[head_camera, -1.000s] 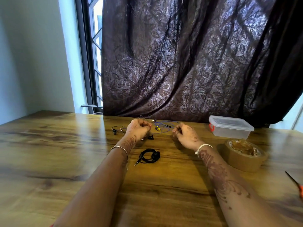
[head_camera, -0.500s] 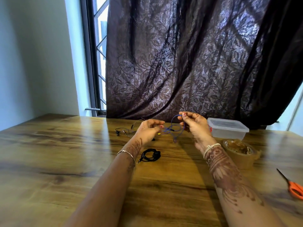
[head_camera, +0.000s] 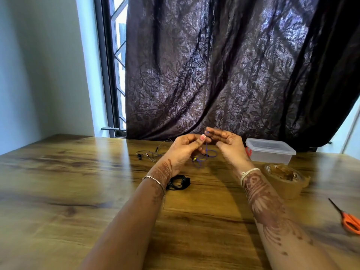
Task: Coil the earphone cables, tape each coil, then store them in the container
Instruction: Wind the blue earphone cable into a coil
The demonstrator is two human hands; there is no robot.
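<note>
closest to the camera it's just two forearms reaching out over a wooden table (head_camera: 68, 191), with orange-handled scissors (head_camera: 350, 221) lying at the right edge, well away from everything else. a bit further in there's a black earphone coil (head_camera: 178, 183) already bundled up, lying flat on the wood just beside the left wrist, and over on the right a roll of brown tape (head_camera: 284, 179) lying flat near the right wrist. then the hands, both raised off the table and nearly meeting. the left hand (head_camera: 185, 151) has its fingers curled with the thumb on top and looks to be pinching the blue earphone cable (head_camera: 208, 152). the right hand (head_camera: 228, 145) has its fingers mostly straight and close together, pointing across at the left one, with a speck of blue at the fingertips, but it's blurry and i honestly can't tell if it's gripping the cable or just touching it. the blue cable hangs from between the hands in loose loops down toward the table, yellow bits at the low end. behind the left hand a thin dark earphone (head_camera: 153, 152) lies uncoiled on the wood. the clear plastic container (head_camera: 269, 150) sits lid-on behind the tape, near the far edge. past that, a dark leafy curtain (head_camera: 214, 75) and a barred window (head_camera: 116, 55).
</note>
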